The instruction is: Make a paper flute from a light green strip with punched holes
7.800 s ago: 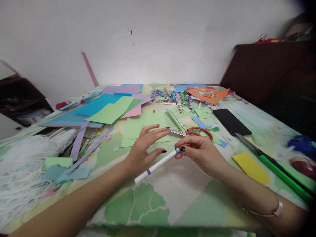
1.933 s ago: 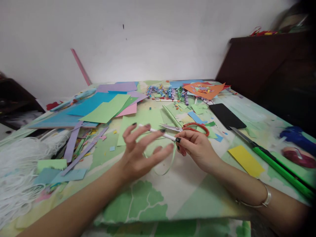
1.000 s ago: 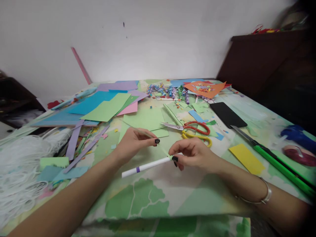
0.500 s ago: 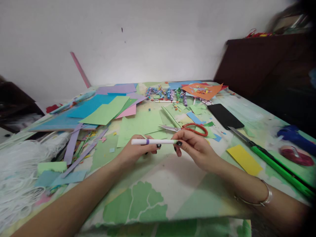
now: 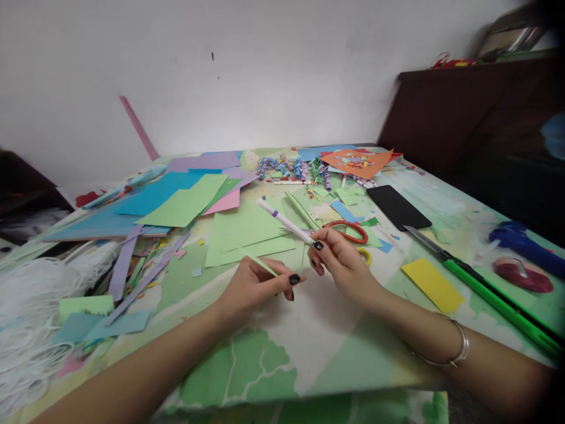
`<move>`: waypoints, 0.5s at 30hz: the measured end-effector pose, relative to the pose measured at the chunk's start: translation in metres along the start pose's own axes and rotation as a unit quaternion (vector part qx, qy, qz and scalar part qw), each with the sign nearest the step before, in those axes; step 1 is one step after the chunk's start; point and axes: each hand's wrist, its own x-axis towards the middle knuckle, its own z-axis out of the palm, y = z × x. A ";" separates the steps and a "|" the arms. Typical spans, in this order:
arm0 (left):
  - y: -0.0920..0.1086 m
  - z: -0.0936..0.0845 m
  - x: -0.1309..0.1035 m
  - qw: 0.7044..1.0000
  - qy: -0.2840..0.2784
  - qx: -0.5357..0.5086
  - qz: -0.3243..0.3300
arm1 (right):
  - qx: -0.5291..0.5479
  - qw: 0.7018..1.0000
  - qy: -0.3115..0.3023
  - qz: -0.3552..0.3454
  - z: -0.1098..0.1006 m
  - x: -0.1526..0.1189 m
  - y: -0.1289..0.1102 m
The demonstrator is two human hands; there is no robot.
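Observation:
My right hand [image 5: 339, 262] is closed in a pinch on one end of a white marker [image 5: 286, 222] with a purple band. The marker tilts, its far end pointing up and left. My left hand [image 5: 258, 288] pinches a narrow light green paper strip [image 5: 263, 265]. A thin length of green runs from the left fingertips up towards the marker's held end; how it is fixed there is hidden by my fingers. Just beyond my right hand lie scissors [image 5: 362, 234] with orange-red handles. Light green paper sheets [image 5: 247, 227] lie beyond my left hand.
Coloured sheets [image 5: 154, 194] and white cord [image 5: 30, 312] cover the left side. Curled paper pieces [image 5: 295, 169] and an orange sheet [image 5: 375, 162] lie at the back. At right are a black phone [image 5: 397, 207], a green-handled cutter knife [image 5: 485, 294] and a yellow paper [image 5: 432, 285].
The marker has swung from level to tilted, its free end rising away from my left hand. My left hand has shifted right and lower, and its green strip now shows more.

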 end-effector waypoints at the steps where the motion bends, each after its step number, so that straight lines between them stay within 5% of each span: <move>1: 0.000 0.001 0.000 1.000 -0.001 0.006 0.006 | -0.010 1.000 0.001 0.001 0.001 0.000 0.001; 15: -0.011 0.004 -0.003 0.995 -0.018 -0.100 -0.023 | 0.013 0.999 -0.023 0.017 0.007 -0.004 -0.004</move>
